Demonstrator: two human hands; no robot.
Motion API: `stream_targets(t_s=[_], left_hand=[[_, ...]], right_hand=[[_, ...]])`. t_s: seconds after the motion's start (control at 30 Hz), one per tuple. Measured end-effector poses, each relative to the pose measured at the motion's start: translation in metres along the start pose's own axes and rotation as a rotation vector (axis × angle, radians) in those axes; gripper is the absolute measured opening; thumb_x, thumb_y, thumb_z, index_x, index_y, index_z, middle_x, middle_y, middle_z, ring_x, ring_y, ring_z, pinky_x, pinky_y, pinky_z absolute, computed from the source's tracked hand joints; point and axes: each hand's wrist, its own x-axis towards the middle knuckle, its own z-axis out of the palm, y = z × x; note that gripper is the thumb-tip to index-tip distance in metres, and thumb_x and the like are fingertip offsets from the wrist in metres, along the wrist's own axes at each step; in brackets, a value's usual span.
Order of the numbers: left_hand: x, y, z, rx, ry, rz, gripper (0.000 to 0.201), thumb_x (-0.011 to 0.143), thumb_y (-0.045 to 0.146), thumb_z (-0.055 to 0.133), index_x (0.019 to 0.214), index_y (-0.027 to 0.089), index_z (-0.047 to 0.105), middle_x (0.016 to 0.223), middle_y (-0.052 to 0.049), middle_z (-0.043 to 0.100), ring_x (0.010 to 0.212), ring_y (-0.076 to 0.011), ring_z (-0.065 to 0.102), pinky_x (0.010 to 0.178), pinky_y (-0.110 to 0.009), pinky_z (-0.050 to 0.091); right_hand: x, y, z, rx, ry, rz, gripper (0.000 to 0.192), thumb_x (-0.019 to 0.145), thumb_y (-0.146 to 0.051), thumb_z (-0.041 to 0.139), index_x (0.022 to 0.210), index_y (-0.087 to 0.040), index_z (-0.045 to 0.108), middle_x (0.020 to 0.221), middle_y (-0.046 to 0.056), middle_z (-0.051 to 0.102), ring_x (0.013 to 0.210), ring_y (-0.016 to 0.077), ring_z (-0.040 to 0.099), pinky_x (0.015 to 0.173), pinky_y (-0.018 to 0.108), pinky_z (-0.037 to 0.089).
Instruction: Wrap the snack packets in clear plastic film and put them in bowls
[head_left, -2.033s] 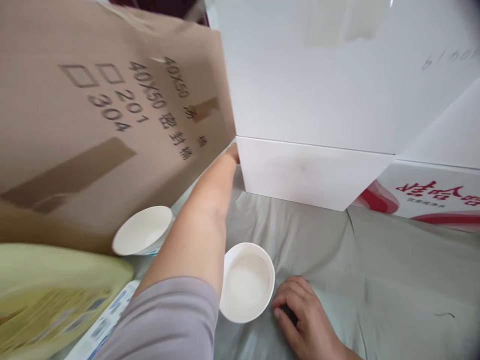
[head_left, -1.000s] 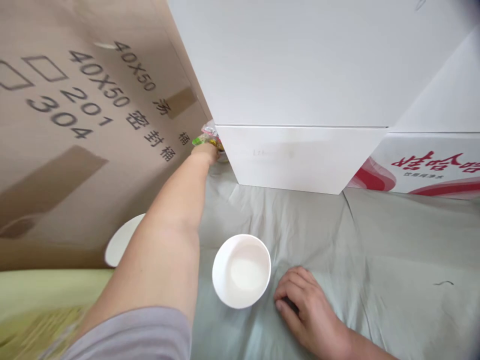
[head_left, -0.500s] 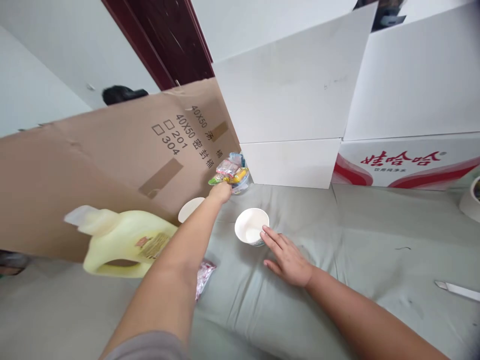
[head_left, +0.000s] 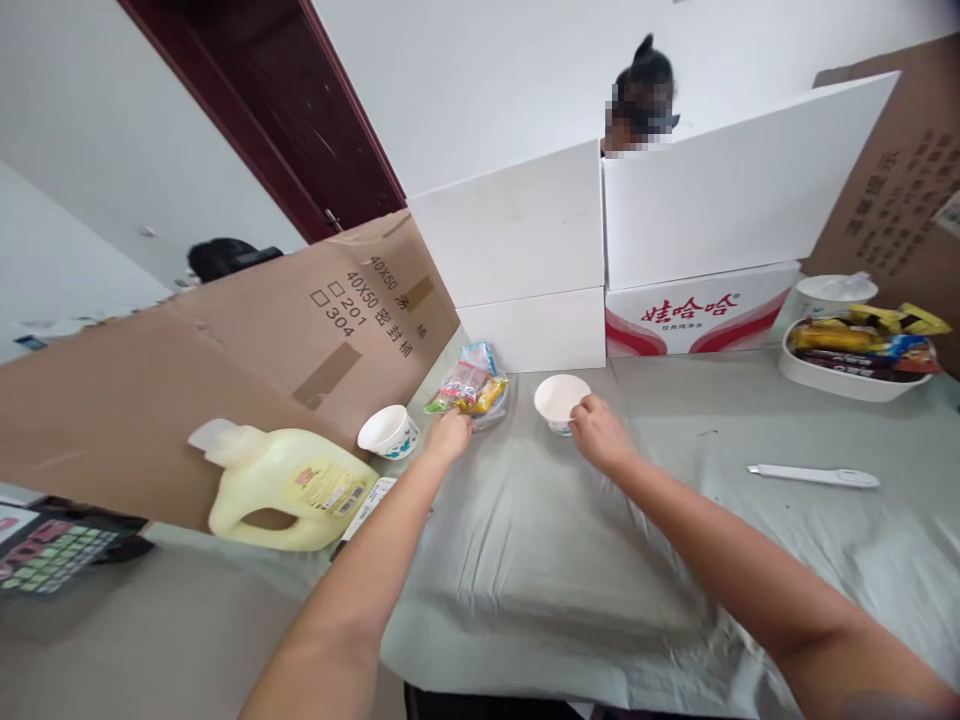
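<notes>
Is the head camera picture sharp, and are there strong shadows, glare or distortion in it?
Head view: mostly sharp, even soft light, no glare; the left hand on the snack bag and the right hand at the white bowl throw only faint shadows; wide-angle distortion tilts the cardboard sheet; corners look dim and soft.

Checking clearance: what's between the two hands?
Head view: only bare grey cloth between left hand, gripping the snack bag, and right hand at the paper bowl.
</notes>
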Motion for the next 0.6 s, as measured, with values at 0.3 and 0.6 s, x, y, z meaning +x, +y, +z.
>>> stream_targets(t_s=[0.3,0.6], left_hand=[[-0.1,0.06,0.012,-0.126,0.103,0.259,0.02,0.09,0.026,0.055,0.086,0.019,0.073,0.106,-0.01,0.065,0.102,-0.0259,0.06,0.093,-0.037,0.047],[-0.154,0.055,0.024,-0.653,0.502,0.169,0.018,0.077,0.008,0.046,0.084,0.022,0.057,0.095,-0.005,0.065,0.091,-0.0197,0.063,0.081,-0.033,0.052]], right_hand=[[-0.036,0.096,-0.07,-0.166,0.074,0.335,0.036,0.087,-0.013,0.046,0.119,-0.006,0.062,0.126,0.026,0.052,0.111,0.0389,0.052,0.086,0.051,0.047],[-0.073,0.063,-0.031,0.552,-0.004,0.247,0.031,0.089,-0.031,0.05,0.113,-0.019,0.066,0.111,0.012,0.069,0.103,0.0253,0.063,0.093,0.042,0.049]])
